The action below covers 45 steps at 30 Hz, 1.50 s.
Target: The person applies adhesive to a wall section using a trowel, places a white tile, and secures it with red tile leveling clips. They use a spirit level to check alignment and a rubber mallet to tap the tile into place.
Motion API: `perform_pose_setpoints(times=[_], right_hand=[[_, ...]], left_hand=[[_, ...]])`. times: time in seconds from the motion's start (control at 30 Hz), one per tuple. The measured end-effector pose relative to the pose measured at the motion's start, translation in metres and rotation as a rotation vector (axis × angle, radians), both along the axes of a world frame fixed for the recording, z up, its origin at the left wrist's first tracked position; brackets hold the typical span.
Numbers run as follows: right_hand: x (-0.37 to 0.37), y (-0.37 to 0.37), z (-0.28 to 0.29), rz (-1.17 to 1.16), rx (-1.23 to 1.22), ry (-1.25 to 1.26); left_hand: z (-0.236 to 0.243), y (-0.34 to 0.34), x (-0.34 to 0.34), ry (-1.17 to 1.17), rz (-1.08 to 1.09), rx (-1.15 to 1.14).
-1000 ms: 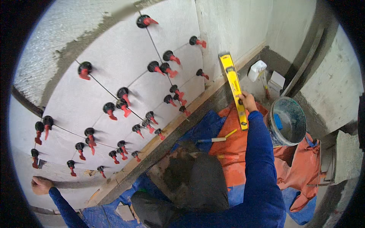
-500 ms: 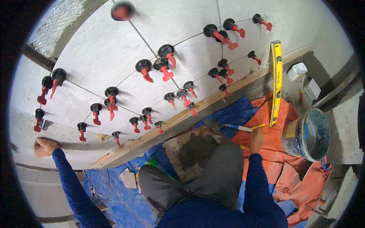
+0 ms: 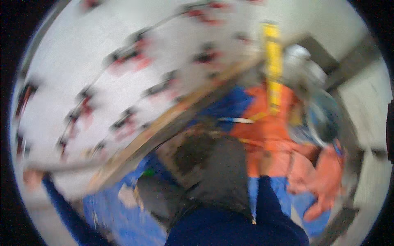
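The whole view is smeared by motion. My left hand (image 3: 33,178) is at the lower left, against the pale wall just below the tiled surface; its fingers are too blurred to read. Beside my right knee, over the orange sheet, is my right hand (image 3: 266,162), and its fingers are smeared too. Farther off from it lies a tool with a white handle (image 3: 236,120), with a thin yellow stick (image 3: 260,116) by its end. Large pale tiles (image 3: 74,53) fill the upper left, their joints set with several black and red levelling clips (image 3: 125,53).
A wooden batten (image 3: 176,112) runs along the tiles' lower edge. The yellow spirit level (image 3: 273,67) leans at its far end. To the right stands a bucket (image 3: 324,117). Blue sheeting (image 3: 135,217) and an orange sheet (image 3: 279,141) cover the floor around my knees.
The view has swung and blurred, shifting the tiles and level leftward in the picture. My right hand has drawn back from the white-handled tool, nearer my body. My left hand stays by the wall.
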State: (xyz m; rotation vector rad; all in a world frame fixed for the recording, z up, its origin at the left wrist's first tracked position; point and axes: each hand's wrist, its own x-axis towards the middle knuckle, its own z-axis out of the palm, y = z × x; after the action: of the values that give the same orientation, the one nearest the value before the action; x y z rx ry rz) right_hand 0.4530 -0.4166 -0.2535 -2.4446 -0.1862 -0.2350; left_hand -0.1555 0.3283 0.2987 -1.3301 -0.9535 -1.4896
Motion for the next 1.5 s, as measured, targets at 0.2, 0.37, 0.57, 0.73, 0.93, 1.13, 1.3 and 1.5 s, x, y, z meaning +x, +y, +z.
perform_pose_setpoints(times=[0.2, 0.37, 0.57, 0.73, 0.93, 1.13, 1.3, 1.5], right_hand=[[0.025, 0.130, 0.147, 0.321, 0.397, -0.017], [-0.105, 0.290, 0.186, 1.227, 0.258, 0.370], [-0.299, 0.370, 0.073, 1.762, -0.526, 0.540], [-0.355, 0.399, -0.001, 1.730, -0.881, 0.495], [-0.368, 0.412, -0.030, 1.683, -0.987, 0.494], [-0.345, 0.403, -0.024, 1.680, -0.903, 0.520], [-0.292, 0.375, 0.050, 1.686, -0.415, 0.605], [-0.263, 0.337, 0.195, 1.652, 0.059, 0.444]], left_hand=[[0.000, -0.044, 0.048, -0.032, -0.022, 0.076], [-0.006, -0.080, 0.101, -0.031, -0.119, 0.094], [-0.009, -0.113, 0.121, -0.142, -0.306, -0.013], [-0.010, -0.116, 0.126, -0.111, -0.331, 0.018], [-0.013, -0.115, 0.124, -0.102, -0.332, -0.003], [-0.015, -0.114, 0.125, -0.128, -0.342, -0.040], [-0.009, -0.126, 0.124, -0.153, -0.420, -0.078], [0.059, -0.158, 0.147, -0.034, -0.485, 0.026]])
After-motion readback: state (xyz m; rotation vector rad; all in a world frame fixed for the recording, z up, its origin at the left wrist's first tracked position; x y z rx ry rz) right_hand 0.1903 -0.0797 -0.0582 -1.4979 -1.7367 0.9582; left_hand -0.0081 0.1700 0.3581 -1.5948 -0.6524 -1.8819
